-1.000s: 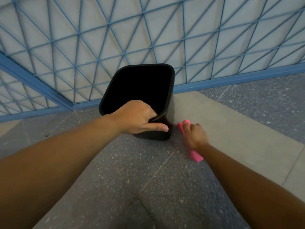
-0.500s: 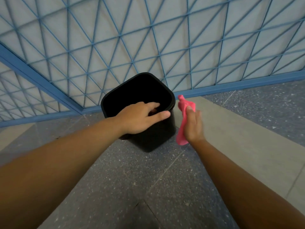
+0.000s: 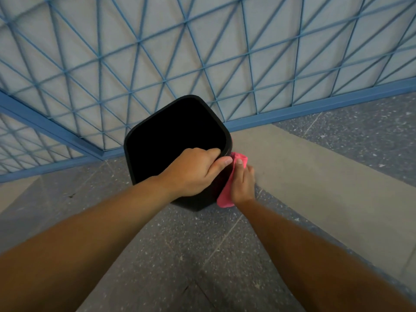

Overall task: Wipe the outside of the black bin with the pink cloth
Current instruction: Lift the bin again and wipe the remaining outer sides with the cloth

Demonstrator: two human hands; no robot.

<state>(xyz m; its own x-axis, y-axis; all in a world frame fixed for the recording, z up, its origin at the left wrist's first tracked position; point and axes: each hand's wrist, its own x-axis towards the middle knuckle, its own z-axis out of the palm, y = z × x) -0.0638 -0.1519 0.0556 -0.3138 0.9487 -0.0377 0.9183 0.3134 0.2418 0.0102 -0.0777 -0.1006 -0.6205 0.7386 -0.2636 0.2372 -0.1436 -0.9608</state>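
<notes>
A black bin [image 3: 171,136], smooth plastic with rounded square corners, stands on speckled grey floor [image 3: 202,244] close to a blue wire-mesh fence [image 3: 202,64] on the far side. No writing shows on it. The left hand [image 3: 193,172] grasps the bin's near right rim, fingers inside, thumb outside. The right hand [image 3: 243,183] presses a soft pink cloth [image 3: 225,197] against the bin's right outer wall (open floor lies right and near).
</notes>
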